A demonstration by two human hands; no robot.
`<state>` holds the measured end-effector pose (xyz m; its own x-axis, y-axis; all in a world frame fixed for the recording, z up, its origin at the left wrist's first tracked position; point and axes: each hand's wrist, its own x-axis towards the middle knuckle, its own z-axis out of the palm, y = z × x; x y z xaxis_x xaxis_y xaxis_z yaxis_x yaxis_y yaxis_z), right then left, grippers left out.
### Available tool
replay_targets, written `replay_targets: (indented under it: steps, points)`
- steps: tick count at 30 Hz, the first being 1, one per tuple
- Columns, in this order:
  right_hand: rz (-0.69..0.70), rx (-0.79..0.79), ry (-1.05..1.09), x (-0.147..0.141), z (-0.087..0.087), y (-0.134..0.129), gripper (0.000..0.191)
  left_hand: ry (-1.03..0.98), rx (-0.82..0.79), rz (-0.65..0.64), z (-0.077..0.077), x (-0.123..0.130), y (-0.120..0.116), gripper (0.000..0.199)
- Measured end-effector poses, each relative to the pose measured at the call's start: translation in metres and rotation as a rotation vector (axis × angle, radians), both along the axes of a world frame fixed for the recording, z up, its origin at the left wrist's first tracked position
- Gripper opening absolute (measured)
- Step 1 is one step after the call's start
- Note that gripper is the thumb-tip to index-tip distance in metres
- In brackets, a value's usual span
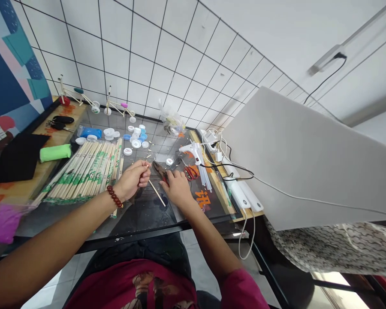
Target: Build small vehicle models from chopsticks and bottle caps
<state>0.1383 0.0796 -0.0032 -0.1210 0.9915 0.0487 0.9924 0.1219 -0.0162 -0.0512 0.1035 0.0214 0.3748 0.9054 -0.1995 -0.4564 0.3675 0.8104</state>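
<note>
My left hand, with a beaded bracelet at the wrist, is closed around a thin wooden stick that slants down to the right over the dark tabletop. To its right, my right hand is wrapped round the handles of a pair of pliers. The pliers' jaws point up and left, close to the fingers of my left hand and apart from the stick's long lower part. Many chopsticks in green-printed wrappers lie left of my left hand.
Bottle caps and small stick models stand toward the back. Red-handled scissors, a white glue gun and glue sticks lie right. Power strips and cables line the right edge; a green packet lies left.
</note>
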Motion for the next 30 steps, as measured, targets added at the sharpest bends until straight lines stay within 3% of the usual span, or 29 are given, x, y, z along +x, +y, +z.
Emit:
replay_targets:
  steps: [5,10,13,16,23,27,30]
  points:
    - [0.053,0.078,0.154,-0.001,0.003,0.002,0.035,0.122,0.131,0.052,-0.009,0.004,0.0,0.015]
    - [0.125,0.19,0.877,-0.015,0.005,0.002,0.027,0.213,0.208,0.131,-0.014,0.007,0.002,0.025]
    - [0.09,0.146,1.132,-0.023,0.006,0.005,0.028,0.229,0.228,0.187,-0.013,0.007,0.003,0.027]
    - [0.085,0.095,1.184,-0.025,0.007,0.01,0.027,0.357,0.323,0.223,-0.012,0.004,0.003,0.02]
    - [0.092,-0.044,1.284,-0.025,0.011,0.015,0.028,0.64,0.761,0.294,-0.014,-0.005,0.003,0.01]
    - [0.072,-0.067,1.326,-0.026,0.013,0.015,0.025,0.689,0.811,0.272,-0.02,-0.003,0.003,0.007]
    - [0.056,-0.111,1.4,-0.026,0.012,0.016,0.027,0.64,0.713,0.259,-0.023,-0.002,0.004,0.012]
